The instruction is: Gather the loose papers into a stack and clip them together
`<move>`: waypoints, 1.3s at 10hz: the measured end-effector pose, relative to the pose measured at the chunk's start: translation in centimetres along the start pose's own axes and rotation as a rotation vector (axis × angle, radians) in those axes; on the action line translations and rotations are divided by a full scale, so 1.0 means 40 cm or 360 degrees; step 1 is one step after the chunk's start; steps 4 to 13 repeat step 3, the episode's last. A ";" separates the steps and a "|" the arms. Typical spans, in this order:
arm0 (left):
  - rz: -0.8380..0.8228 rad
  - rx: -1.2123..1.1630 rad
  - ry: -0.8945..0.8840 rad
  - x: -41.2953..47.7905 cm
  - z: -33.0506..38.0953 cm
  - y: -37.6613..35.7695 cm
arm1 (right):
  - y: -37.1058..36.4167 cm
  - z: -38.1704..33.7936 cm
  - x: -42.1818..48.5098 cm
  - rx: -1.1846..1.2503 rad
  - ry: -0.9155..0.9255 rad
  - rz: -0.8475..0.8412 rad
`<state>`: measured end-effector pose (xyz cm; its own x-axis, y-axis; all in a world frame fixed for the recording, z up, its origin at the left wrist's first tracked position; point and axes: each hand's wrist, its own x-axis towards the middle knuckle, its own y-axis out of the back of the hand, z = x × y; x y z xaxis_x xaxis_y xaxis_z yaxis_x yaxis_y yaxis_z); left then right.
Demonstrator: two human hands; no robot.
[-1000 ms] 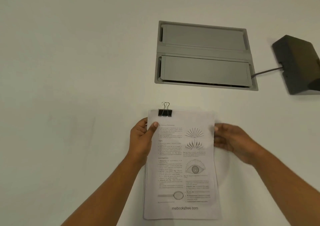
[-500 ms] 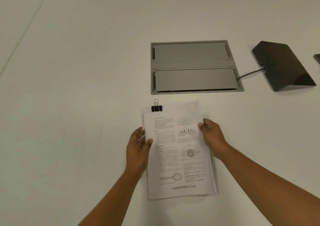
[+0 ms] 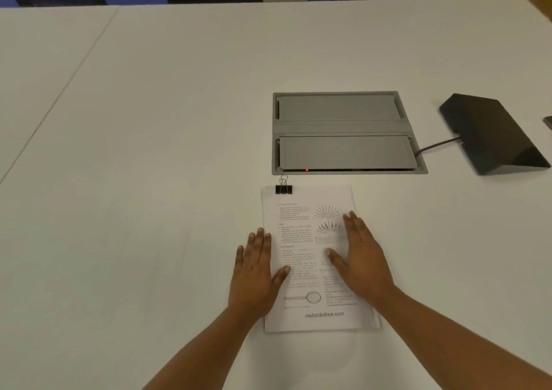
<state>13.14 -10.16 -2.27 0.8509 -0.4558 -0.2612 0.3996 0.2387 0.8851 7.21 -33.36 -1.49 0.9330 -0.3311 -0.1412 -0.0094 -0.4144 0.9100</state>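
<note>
Both hands, left hand and right hand, lie flat with fingers spread on the paper stack, apparently pressing it, binder clip at its top-left corner.

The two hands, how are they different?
The left hand lies half on the table, only its thumb side on the paper stack; the right hand lies wholly on the paper. The right hand reaches farther up the page. Both lie flat, palms down.

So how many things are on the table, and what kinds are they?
Paper stack: 1
Black binder clip: 1
Grey flap panel set into the table: 1
Black wedge-shaped box with a cable: 1
Hands, left and right: 2
Total: 6
</note>
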 end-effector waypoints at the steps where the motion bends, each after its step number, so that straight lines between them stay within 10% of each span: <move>1: -0.0025 0.0090 -0.0002 -0.019 -0.004 -0.015 | -0.034 0.015 -0.036 -0.0175 0.0116 -0.0088; 13: -0.0108 0.0179 0.0050 -0.019 0.011 0.008 | -0.026 0.001 -0.034 -0.0214 0.0068 -0.0110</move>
